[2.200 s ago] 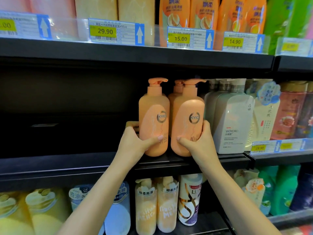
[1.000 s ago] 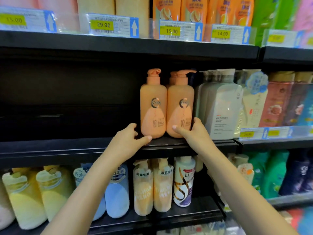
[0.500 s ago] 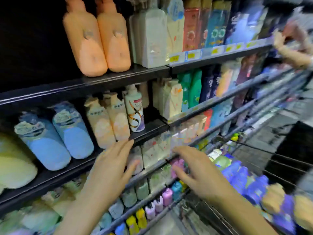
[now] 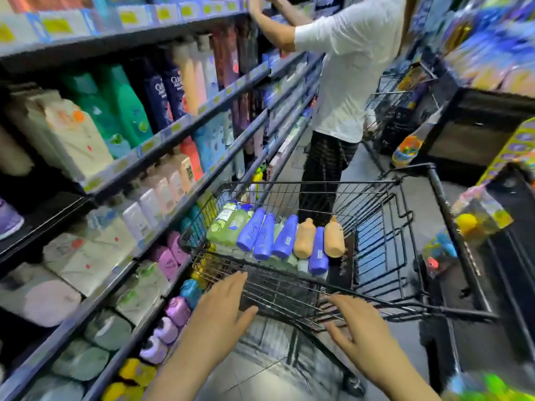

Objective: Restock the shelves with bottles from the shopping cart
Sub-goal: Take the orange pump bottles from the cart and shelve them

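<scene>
Now | left hand (image 4: 220,309), right hand (image 4: 357,328): grip wide, empty | cart (image 4: 390,227): four blue bottles (image 4: 251,230), two orange bottles (image 4: 304,238)

Head view, down over cart (image 4: 405,215)

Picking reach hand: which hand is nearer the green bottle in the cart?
Left. The left hand lies below the green bottle, at the cart's near-left corner; the right hand sits farther right.

Bright, even store lighting with soft shadows; motion blur smears the shelves (image 4: 179,127) at the left and the goods at the upper right; wide-angle distortion bows the shelf edges; the bottles (image 4: 285,235) in the shopping cart (image 4: 385,215) at frame centre look sharpest; lower right corner heavily blurred
</scene>
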